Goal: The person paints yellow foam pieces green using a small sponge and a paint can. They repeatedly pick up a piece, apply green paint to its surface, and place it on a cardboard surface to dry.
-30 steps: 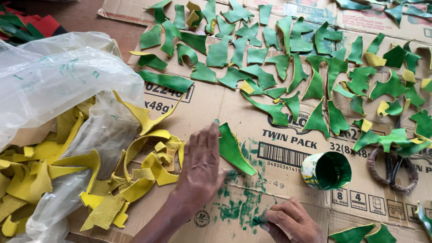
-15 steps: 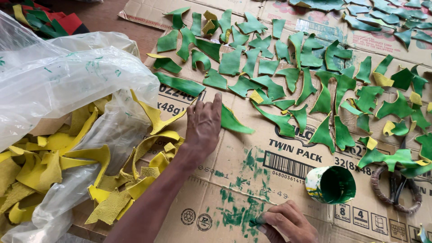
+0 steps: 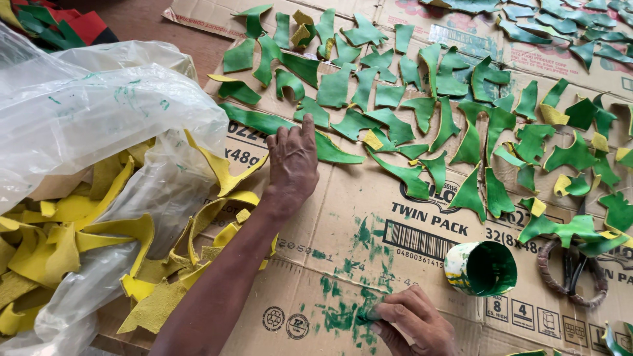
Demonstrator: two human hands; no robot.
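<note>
Many green-painted scraps [image 3: 422, 112] already dry far across the cardboard [image 3: 409, 217], a yellow pile [image 3: 79, 231] remains left; left hand [image 3: 291, 161] presses one flat, right hand [image 3: 412, 323] grips a paint dauber [image 3: 366, 316].

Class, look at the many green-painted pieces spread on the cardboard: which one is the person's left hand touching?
The long pointed green piece under the left hand's fingertips, at the near edge of the spread. The other green pieces lie apart from the hand.

Bystanders on the cardboard
Crumpled clear plastic bag [image 3: 86, 125] over yellow leather scraps [image 3: 72, 237]; rusty wrapped-handle scissors [image 3: 572, 267] at right.
</note>
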